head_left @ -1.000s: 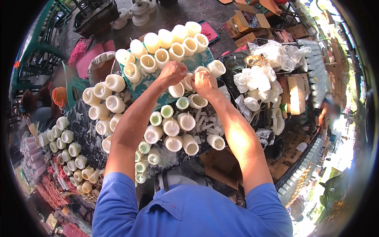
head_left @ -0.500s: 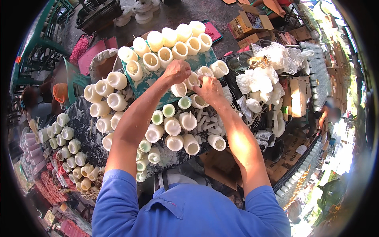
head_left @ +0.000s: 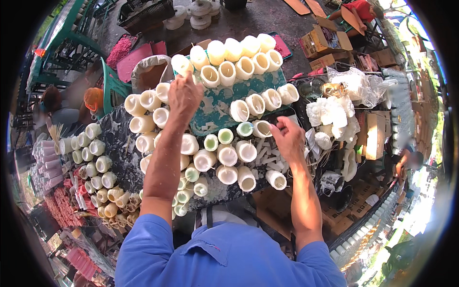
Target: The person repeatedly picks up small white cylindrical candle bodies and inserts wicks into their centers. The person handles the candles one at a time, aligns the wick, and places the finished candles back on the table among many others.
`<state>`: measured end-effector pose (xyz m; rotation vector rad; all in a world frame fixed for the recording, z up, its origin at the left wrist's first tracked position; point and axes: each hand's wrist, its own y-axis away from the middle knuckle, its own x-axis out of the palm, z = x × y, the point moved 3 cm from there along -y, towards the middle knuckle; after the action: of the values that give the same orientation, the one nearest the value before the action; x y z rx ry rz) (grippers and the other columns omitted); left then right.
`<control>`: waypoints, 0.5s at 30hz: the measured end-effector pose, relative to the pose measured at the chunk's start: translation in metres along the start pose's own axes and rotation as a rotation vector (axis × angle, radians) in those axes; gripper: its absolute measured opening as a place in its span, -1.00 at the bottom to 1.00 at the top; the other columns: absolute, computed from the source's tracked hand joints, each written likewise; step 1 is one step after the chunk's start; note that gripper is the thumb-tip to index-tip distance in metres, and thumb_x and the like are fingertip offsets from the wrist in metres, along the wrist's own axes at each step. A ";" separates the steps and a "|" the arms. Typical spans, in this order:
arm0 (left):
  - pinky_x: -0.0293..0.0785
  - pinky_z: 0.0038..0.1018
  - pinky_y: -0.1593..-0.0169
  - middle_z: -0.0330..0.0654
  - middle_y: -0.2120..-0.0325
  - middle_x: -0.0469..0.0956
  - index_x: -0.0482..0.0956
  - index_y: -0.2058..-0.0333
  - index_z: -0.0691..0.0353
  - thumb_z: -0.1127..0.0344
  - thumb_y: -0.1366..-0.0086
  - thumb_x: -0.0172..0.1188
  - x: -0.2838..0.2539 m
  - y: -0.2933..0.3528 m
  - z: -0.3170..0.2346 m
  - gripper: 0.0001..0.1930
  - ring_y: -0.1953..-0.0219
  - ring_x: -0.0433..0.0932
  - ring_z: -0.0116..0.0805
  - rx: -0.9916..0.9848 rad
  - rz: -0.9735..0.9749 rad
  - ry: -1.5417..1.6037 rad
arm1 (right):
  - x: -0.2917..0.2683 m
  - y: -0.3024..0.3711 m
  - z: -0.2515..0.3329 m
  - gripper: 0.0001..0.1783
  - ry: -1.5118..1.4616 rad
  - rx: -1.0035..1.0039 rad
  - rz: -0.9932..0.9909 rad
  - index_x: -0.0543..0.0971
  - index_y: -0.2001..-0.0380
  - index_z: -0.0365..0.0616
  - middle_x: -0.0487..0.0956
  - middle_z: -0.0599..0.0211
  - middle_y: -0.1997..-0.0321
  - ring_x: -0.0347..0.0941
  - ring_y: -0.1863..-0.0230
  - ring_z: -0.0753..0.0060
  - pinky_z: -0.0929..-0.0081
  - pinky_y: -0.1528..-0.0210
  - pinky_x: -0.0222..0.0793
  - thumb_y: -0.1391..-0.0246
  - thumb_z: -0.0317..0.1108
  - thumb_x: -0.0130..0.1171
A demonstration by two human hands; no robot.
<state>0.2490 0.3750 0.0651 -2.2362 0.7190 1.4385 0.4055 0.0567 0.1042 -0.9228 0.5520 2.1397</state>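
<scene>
My left hand (head_left: 185, 98) reaches over the left end of the green board (head_left: 213, 106), its fingers curled at the end of a candle row. What lies under those fingers is hidden. White cup-shaped candles (head_left: 226, 74) with wicks stand in two rows along the board's far side. A shorter row of white candles (head_left: 255, 104) stands at its right. My right hand (head_left: 289, 138) hovers with fingers apart, its thumb close to a white candle (head_left: 262, 128). A small green-filled candle (head_left: 245, 128) is beside that one.
More white candles (head_left: 227, 155) crowd the black table (head_left: 120, 165). White wax pieces (head_left: 272, 155) lie right of them. White flower-like shapes (head_left: 331, 112) are piled at the right, near a cardboard box (head_left: 325, 42). A green chair (head_left: 114, 82) stands at the left; other people sit farther off.
My hands have moved apart: the left went leftward to the board's end, the right came nearer and rightward, away from the short candle row. The view has shifted, moving the scene rightward.
</scene>
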 end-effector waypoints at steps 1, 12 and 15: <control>0.65 0.02 -0.05 0.19 0.12 0.73 0.67 -0.07 0.32 0.11 -0.28 0.42 -0.003 -0.006 0.009 -0.51 0.04 0.72 0.20 -0.092 0.112 -0.018 | -0.006 0.014 0.001 -0.56 -0.092 0.052 -0.006 0.73 0.03 -0.28 0.72 0.24 0.33 0.67 0.33 0.33 0.38 0.23 0.58 -0.13 -0.22 0.57; 0.63 -0.07 -0.10 0.10 -0.02 0.66 0.70 -0.09 0.21 0.00 -0.33 0.45 -0.047 0.020 -0.023 -0.51 -0.07 0.66 0.09 0.260 -0.215 -0.261 | -0.078 0.176 -0.056 -0.67 -0.060 0.237 -0.123 0.74 0.06 -0.26 0.78 0.14 0.24 0.65 0.37 0.39 0.38 0.24 0.58 -0.17 -0.32 0.50; 0.65 -0.11 0.00 0.10 0.09 0.72 0.69 -0.11 0.28 0.15 -0.33 0.50 -0.068 0.068 -0.047 -0.53 0.11 0.74 0.07 0.379 -0.091 0.064 | -0.063 0.220 -0.098 -0.33 0.174 0.360 0.199 0.61 -0.21 -0.18 0.70 0.07 0.01 0.68 0.14 0.11 0.17 0.00 0.61 -0.01 -0.25 0.56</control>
<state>0.2180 0.3082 0.1433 -1.9987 0.8220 1.0864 0.3105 -0.1735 0.1089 -0.8817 1.1175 2.0457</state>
